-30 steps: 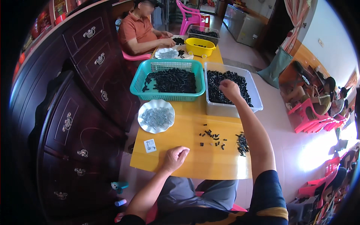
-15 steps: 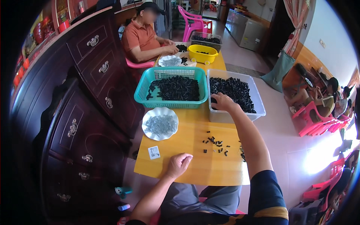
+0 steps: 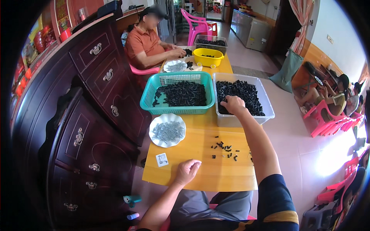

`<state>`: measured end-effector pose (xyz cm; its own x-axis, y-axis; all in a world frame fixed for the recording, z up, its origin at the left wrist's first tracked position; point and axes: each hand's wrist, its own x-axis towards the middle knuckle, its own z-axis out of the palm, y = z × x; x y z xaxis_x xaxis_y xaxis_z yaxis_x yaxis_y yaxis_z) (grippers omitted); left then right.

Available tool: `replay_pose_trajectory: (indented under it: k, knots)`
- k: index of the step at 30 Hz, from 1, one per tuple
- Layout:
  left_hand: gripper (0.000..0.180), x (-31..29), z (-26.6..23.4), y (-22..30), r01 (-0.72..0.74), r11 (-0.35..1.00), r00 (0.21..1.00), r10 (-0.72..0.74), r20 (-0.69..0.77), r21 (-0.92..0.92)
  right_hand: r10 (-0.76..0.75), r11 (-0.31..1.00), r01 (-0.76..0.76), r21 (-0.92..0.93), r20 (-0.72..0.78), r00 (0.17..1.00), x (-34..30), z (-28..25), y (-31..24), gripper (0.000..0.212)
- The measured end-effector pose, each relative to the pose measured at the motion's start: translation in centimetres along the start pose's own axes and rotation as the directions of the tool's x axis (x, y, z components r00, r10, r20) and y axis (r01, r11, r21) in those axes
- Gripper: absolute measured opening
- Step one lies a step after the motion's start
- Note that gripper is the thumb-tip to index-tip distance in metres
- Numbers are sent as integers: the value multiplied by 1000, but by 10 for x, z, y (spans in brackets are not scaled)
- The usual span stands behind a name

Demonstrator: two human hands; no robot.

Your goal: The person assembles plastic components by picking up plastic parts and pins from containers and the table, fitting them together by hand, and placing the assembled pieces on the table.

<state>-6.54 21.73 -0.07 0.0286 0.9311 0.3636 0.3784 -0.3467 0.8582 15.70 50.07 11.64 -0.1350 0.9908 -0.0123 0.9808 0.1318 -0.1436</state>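
My right hand (image 3: 233,104) reaches over the near wall of a clear plastic bin (image 3: 245,122) heaped with small black tubular pieces (image 3: 243,90). Its fingers bend down together at the pieces, and what they hold is hidden. My left hand (image 3: 187,172) rests loosely fisted at the table's near edge; the inside of the fist cannot be seen. Between the hands and to the right lie several loose black pieces (image 3: 227,149) on the table (image 3: 200,154). A white scalloped plate (image 3: 167,144) of thin, clear or silvery small parts stands beyond my left hand.
A teal basket (image 3: 177,111) of black pieces stands left of the bin. A white printed card (image 3: 162,159) lies near the left edge. Farther back are a yellow tub (image 3: 208,61) and a seated co-worker (image 3: 144,46) handling black pieces. Dark drawers (image 3: 92,134) line the left side.
My right hand has shifted slightly to the right within the bin, fingers drawn closer together. My left hand stays fisted at the table's edge. The whole view has shifted slightly.
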Motion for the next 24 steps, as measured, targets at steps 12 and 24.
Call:
replay_pose_trajectory:
  k: [12, 24]
  knots:
    - [11, -2, -2, 2, -1, 1000, 1000, 1, -9, -11, 27, 996, -15, 86, -130, 991, 0, 5, 1, 29]
    - [16, -1, -1, -2, 8, 1000, 1000, -8, -1, -21, 25, 987, 15, 157, -249, 968, 15, 20, 16, 19]
